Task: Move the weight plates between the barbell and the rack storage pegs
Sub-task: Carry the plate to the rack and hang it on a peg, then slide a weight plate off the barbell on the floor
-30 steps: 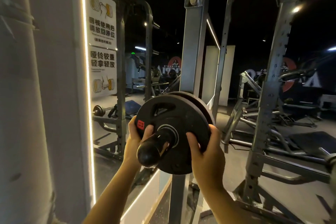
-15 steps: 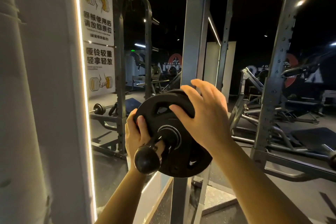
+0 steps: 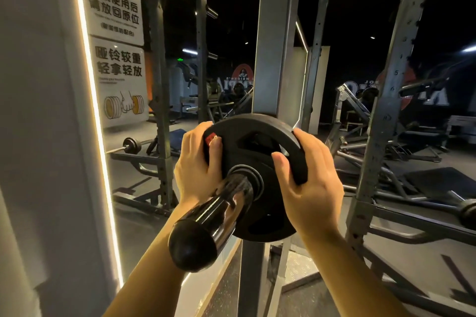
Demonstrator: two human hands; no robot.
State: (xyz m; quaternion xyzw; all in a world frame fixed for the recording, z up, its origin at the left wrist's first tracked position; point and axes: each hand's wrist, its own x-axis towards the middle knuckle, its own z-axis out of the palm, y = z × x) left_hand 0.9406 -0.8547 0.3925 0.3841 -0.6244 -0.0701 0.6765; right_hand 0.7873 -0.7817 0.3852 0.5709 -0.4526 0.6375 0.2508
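Both hands, left hand (image 3: 198, 162) and right hand (image 3: 309, 177), grip weight plate (image 3: 257, 141) on storage peg (image 3: 219, 213)

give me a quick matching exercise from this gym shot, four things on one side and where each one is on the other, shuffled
Things:
1. weight plate
2. left hand
3. right hand
4. wall sign

Places:
A. grips the plate's right rim
B. threaded on the chrome peg, in front of the grey rack upright
C. on the white wall at upper left, beside the light strip
D. grips the plate's left rim, thumb by the red label

Pairs: 1-B, 2-D, 3-A, 4-C
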